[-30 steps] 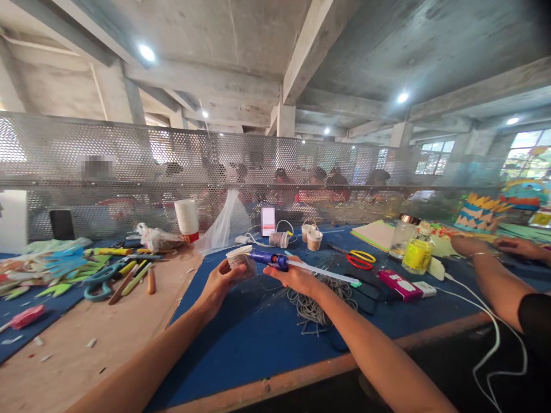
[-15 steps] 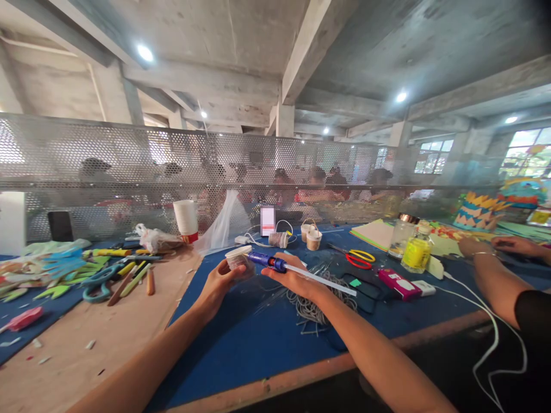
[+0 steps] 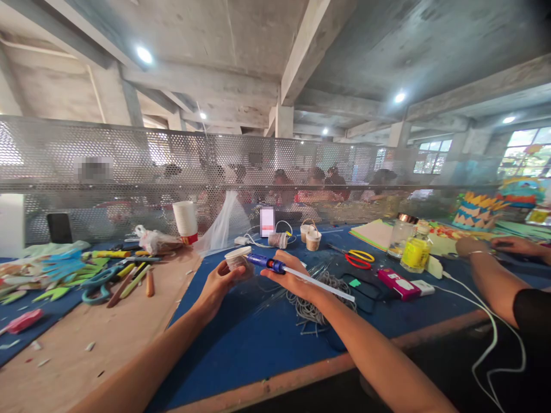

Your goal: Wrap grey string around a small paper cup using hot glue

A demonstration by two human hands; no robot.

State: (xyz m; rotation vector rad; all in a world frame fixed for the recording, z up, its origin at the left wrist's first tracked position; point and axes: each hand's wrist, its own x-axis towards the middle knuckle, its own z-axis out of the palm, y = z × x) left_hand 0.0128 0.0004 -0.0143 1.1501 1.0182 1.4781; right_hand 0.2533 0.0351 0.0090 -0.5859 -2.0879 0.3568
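Paper cup (image 3: 236, 260) | left hand (image 3: 220, 281): pinching cup's side | right hand (image 3: 289, 277): gripping blue glue gun (image 3: 263, 262), nozzle beside rim | advised: brace cup, guide nozzle slowly, clear of skin

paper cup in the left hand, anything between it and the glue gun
Nothing visible: the glue gun in the right hand ends right at the paper cup, though contact is unclear.

The left grip (image 3: 220, 283) and right grip (image 3: 297, 280) are bare, like both forearms (image 3: 370, 350).
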